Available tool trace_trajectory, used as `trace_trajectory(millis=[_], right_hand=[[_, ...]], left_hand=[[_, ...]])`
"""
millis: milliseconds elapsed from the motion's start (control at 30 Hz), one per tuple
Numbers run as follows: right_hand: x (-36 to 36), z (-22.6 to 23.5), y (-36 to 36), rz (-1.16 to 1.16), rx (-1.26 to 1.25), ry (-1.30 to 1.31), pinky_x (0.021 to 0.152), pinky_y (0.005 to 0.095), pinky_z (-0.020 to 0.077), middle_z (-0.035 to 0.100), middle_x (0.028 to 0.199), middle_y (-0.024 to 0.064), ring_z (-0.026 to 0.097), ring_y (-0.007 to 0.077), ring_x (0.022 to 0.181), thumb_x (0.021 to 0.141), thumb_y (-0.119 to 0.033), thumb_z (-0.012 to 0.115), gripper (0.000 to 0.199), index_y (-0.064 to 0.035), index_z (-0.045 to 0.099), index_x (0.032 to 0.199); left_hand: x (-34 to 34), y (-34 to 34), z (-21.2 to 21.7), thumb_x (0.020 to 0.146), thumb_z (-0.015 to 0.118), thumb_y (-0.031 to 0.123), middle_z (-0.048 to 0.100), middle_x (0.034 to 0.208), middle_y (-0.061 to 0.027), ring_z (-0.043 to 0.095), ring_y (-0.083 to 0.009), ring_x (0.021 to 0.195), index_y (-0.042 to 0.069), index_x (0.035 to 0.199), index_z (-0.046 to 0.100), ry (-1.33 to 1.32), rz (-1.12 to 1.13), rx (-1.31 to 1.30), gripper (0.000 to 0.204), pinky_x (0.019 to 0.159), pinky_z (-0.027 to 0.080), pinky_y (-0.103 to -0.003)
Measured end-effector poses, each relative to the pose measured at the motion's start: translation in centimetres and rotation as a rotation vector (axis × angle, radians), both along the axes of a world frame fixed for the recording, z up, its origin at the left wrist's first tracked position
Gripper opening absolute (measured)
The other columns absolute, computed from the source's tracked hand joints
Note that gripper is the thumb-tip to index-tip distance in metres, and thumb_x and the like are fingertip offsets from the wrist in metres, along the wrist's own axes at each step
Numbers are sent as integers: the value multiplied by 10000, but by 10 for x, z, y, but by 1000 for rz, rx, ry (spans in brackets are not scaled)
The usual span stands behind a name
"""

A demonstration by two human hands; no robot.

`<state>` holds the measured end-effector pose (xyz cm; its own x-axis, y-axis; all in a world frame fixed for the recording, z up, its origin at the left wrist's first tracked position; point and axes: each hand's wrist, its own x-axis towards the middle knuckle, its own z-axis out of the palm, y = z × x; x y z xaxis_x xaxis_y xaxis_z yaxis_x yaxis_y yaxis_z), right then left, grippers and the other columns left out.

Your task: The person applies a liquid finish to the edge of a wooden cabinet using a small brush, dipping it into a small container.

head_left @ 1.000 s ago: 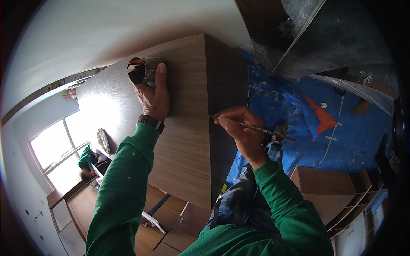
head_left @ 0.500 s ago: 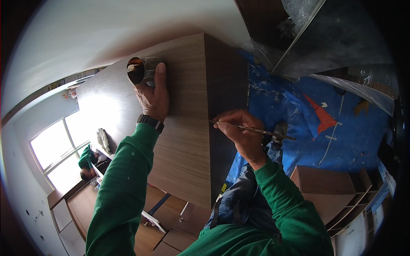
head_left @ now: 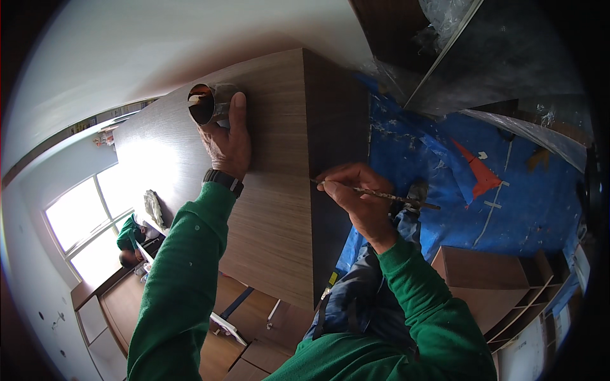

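My left hand (head_left: 230,146) is closed round a small cylindrical can (head_left: 223,100), holding it against the broad wood-grain panel (head_left: 273,216). The can's round mouth faces left, and something orange-brown and dark shows inside. In my right hand (head_left: 357,198) is a thin, stained artist's brush (head_left: 410,200), pinched like a pencil. Its tip meets the panel's right-hand corner edge, where the dark side face (head_left: 330,127) begins. The brush's far end points right, over the floor. How firmly the tip presses is too small to tell.
Blue sheeting (head_left: 432,159) covers the floor at right, with a red piece (head_left: 481,174) on it. An open-shelved brown cabinet (head_left: 483,273) stands lower right. Plastic-wrapped panels (head_left: 502,70) are at upper right. Another person (head_left: 130,238) in green is near the bright window (head_left: 79,213).
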<state>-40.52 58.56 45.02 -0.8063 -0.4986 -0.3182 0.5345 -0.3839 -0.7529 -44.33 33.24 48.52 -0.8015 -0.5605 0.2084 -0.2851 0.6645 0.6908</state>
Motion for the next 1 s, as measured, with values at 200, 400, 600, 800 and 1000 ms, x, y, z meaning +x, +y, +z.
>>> trace_trajectory(millis=[200, 400, 600, 800, 1000], right_hand=[[2, -5, 2, 23, -5, 50, 815, 313, 589, 718, 986, 153, 708, 181, 886, 898, -5, 669, 47, 17, 654, 937], [2, -2, 0, -25, -20, 9, 819, 314, 588, 713, 993, 160, 709, 187, 886, 896, 4, 659, 49, 23, 655, 941], [3, -7, 2, -9, -89, 7, 826, 319, 586, 709, 993, 167, 709, 198, 895, 893, 3, 659, 59, 21, 649, 948], [-4, -1, 6, -69, -53, -24, 819, 326, 582, 709, 1004, 166, 710, 207, 909, 900, -2, 656, 53, 18, 643, 948], [1, 1, 13, -108, -50, -72, 840, 335, 581, 717, 996, 158, 711, 208, 930, 913, -9, 661, 65, 18, 644, 971]], left_hand=[[0, 0, 2, 930, 741, 333, 632, 1115, -135, 609, -243, 1020, -2, 1239, 535, -8, 6, 6, 500, 921, 478, -392], [0, 1, 1, 931, 739, 340, 635, 1113, -135, 610, -243, 1019, -1, 1227, 547, 8, 15, -4, 490, 923, 478, -391], [-1, 3, 3, 932, 736, 352, 630, 1126, -140, 607, -248, 1027, -4, 1224, 550, -2, 16, -20, 497, 926, 476, -396], [-1, 4, 6, 938, 728, 344, 627, 1135, -141, 605, -249, 1032, -3, 1238, 542, -5, 7, -32, 495, 931, 473, -402], [0, 4, 5, 960, 689, 376, 637, 1211, -129, 577, -242, 1138, -4, 1305, 545, -56, 27, -1, 533, 1031, 421, -393]])
